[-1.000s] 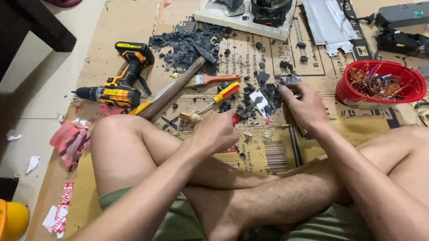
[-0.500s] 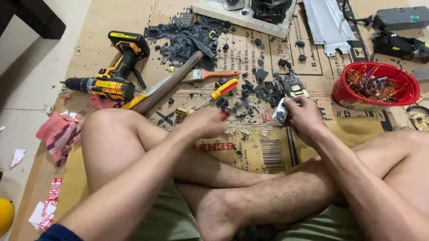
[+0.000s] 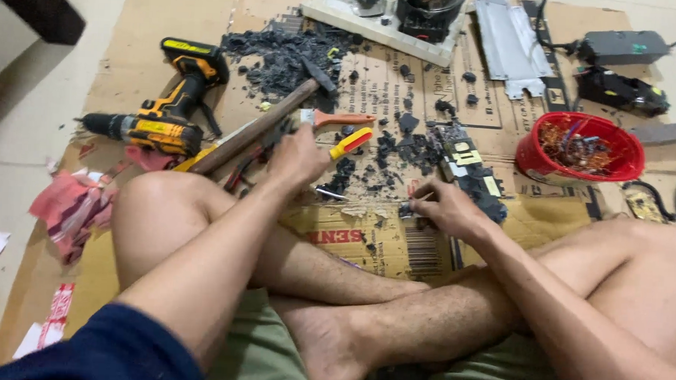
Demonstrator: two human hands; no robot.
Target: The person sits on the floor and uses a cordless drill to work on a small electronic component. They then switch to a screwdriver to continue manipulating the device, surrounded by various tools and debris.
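Rag (image 3: 71, 207): red and pink cloth, crumpled on the cardboard (image 3: 157, 11) at far left, just beside the person's left knee.
Drill (image 3: 165, 113): yellow and black, lying on its side on the cardboard, chuck pointing left.
Hammer (image 3: 262, 124): wooden handle running diagonally, dark head at upper right beside the rubble (image 3: 283, 57), a heap of dark grey broken bits.
Left hand (image 3: 298, 157): reaching over the left knee, fingers curled down among the tools; it rests at the hammer's handle and some dark pliers-like grips, but whether it clamps any of them cannot be told.
Screwdriver (image 3: 352, 142): red and yellow handle, just right of the left hand, lying apart from it.
Scraper (image 3: 333, 119): orange handle, above the screwdriver, near the hammer.
Right hand (image 3: 442, 210): low on the cardboard, fingers pinched together on a small dark piece (image 3: 407, 210) at the fingertips, pressed against the printed cardboard in front of the crossed legs.
Board (image 3: 470, 172): dark circuit strip with yellowish parts, just above the right hand, touching its knuckles.
Bowl (image 3: 530, 155): red, round, holding a tangle of coppery wire, well right of the hands.
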